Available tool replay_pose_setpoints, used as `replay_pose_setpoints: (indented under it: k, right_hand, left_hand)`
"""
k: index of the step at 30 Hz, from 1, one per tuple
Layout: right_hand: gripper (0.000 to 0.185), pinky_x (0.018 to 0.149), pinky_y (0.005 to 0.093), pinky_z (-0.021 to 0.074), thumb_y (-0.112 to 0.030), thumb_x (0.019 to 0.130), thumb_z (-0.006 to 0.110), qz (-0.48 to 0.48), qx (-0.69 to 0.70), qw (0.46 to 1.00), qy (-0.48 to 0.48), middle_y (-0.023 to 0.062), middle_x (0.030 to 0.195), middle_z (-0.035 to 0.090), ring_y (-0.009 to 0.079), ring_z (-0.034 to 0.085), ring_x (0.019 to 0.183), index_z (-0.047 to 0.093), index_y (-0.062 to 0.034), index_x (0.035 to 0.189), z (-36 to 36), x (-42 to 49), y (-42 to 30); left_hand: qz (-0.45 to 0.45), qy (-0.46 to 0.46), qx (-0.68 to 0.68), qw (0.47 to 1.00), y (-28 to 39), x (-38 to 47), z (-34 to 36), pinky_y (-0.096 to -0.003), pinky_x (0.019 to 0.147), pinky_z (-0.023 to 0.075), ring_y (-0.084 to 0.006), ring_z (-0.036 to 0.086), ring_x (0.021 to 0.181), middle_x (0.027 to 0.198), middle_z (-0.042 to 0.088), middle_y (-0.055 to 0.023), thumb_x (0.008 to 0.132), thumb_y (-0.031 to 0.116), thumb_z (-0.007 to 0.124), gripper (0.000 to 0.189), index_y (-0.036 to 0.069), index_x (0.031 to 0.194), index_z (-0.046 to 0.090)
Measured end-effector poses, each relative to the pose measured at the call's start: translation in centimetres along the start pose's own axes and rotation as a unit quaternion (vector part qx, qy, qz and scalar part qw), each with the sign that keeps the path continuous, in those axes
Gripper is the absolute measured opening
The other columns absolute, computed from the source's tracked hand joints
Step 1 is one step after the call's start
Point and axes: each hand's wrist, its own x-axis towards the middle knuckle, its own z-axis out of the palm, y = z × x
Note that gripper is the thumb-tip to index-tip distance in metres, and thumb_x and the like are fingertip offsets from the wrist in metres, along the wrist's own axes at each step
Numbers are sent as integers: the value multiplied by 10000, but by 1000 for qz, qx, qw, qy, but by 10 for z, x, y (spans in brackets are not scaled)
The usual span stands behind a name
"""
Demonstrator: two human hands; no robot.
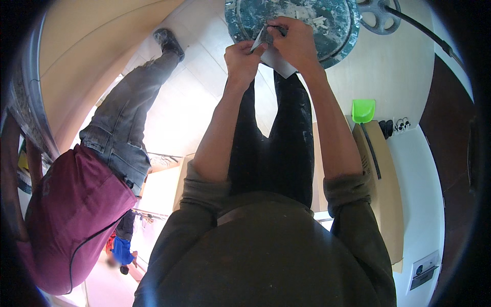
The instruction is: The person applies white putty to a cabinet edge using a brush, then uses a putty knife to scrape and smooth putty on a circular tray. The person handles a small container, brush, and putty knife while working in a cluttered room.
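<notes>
My left hand point(243, 63) and my right hand point(295, 42) pinch a thin, folded grey sheet point(279, 62), which looks like sandpaper. The left thumb and fingers grip its near left edge. The right fingers hold the far end, where a dark side shows. One flap of the sheet hangs down towards my legs. Below and beyond both hands is a round blue-green plastic surface point(333, 23), streaked and spotted with white plaster or paint. Whether it is a lid or a stool top cannot be told.
A grey disc with cut-outs point(378, 17) and a black cable point(420, 32) lie at top right. A green dustpan point(363, 110) is by a tall cardboard panel point(383, 215) on the right, near dark shoes point(385, 128). At left stands a person in a maroon top point(76, 218); other people are farther back.
</notes>
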Motion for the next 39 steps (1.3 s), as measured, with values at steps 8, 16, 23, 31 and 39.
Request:
replay_pose_setpoints:
  k: [8,16,23,31,39]
  right_hand:
    - [188,801,408,560,-145,830,696,-2,-19,999,25,153,879,737,328,719,786,754,-58,985,-1,-2,-1]
    - [230,789,384,554,-191,855,706,-24,-17,999,-33,155,964,741,319,724,864,751,-98,1061,1,7,-2]
    - [247,792,407,549,-205,859,675,-34,-97,990,-95,165,959,727,336,710,868,715,-63,1057,-33,14,-6]
    - [170,759,422,537,-130,764,655,-181,-100,966,-153,177,859,714,347,694,815,744,-20,859,-34,47,-4]
    - [167,703,424,536,-162,779,649,-110,-104,973,-176,161,777,707,344,692,726,746,-43,844,-35,47,-14]
  left_hand:
    - [31,-2,10,999,-5,8,-5,-279,673,591,-173,706,767,893,727,-157,848,99,766,298,-122,1030,681]
    - [28,-40,8,999,2,9,-13,-277,665,588,-179,712,767,896,729,-158,837,103,781,320,-126,1036,678]
    - [58,-19,-29,998,-13,14,-11,-277,614,562,-162,702,696,818,731,-150,810,155,809,338,-107,996,701]
    - [65,-10,-6,998,-6,13,-14,-275,594,555,-173,707,645,790,733,-168,788,174,824,364,-109,982,704]
    - [42,-18,47,998,1,10,-16,-285,662,607,-189,722,751,898,733,-172,838,178,794,389,-117,1061,678]
